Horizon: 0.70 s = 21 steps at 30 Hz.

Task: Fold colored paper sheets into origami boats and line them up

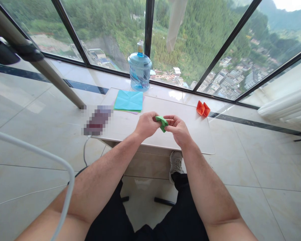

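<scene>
Paper [162,123], bright green and folded into a small, angular shape, sits right between the two hands at the centre of the frame, and both are on it! The left hand [148,124] pinches its left end between thumb and fingers; over on the other side, the right hand [178,128] has thumb and fingertips at the right edge, though how firmly they press is hard to tell. All this above the pale, rectangular table [202,135]. Up and left of the hands, a stack of square paper sheets [128,100], light blue on top; right of centre, a pointed, orange-red folded paper piece [203,109], well apart from the fingers. Top centre, a translucent blue plastic water jug [139,74] stands upright before the window.
</scene>
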Motion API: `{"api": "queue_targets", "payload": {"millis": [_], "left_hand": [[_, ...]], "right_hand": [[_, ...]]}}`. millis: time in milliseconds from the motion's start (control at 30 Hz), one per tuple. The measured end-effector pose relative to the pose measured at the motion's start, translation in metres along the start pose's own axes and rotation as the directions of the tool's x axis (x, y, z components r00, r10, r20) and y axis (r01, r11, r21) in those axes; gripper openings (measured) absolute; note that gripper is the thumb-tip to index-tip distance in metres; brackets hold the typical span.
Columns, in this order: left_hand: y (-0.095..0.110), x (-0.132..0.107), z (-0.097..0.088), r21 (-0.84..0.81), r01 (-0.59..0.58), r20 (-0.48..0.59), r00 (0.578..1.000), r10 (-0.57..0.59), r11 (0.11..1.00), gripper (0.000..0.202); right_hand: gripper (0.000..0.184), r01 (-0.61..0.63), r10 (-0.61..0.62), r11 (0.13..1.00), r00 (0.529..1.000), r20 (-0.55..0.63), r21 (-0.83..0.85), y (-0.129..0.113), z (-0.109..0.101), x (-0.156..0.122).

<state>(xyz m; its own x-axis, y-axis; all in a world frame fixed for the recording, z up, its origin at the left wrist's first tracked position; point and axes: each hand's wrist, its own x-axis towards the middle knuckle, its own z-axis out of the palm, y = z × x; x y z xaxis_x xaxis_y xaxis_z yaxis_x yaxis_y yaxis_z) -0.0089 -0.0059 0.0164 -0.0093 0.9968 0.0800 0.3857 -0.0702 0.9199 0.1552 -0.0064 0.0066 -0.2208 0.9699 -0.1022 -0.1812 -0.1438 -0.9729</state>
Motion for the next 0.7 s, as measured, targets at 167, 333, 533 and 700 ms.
{"api": "queue_targets", "payload": {"millis": [167,333,533,700], "left_hand": [[-0.001,0.0,0.001,-0.009,-0.003,0.005,1.0,0.003,1.0,0.013],[0.001,0.0,0.001,0.01,-0.001,0.007,1.0,0.001,1.0,0.012],[0.002,-0.001,0.001,0.023,0.019,-0.006,1.0,-0.019,1.0,0.007],[0.002,0.0,0.005,-0.147,0.045,0.07,0.997,-0.035,0.988,0.011]], "right_hand": [[0.041,0.008,-0.007,1.0,0.999,-0.039,0.015,0.0,0.0,0.001],[0.038,0.024,-0.023,0.999,0.998,-0.055,0.03,0.0,0.0,0.0],[0.025,0.132,-0.162,0.979,0.965,-0.205,-0.154,0.006,0.004,0.002],[0.018,0.187,-0.302,0.913,0.907,-0.294,-0.361,0.016,0.002,0.005]]}}
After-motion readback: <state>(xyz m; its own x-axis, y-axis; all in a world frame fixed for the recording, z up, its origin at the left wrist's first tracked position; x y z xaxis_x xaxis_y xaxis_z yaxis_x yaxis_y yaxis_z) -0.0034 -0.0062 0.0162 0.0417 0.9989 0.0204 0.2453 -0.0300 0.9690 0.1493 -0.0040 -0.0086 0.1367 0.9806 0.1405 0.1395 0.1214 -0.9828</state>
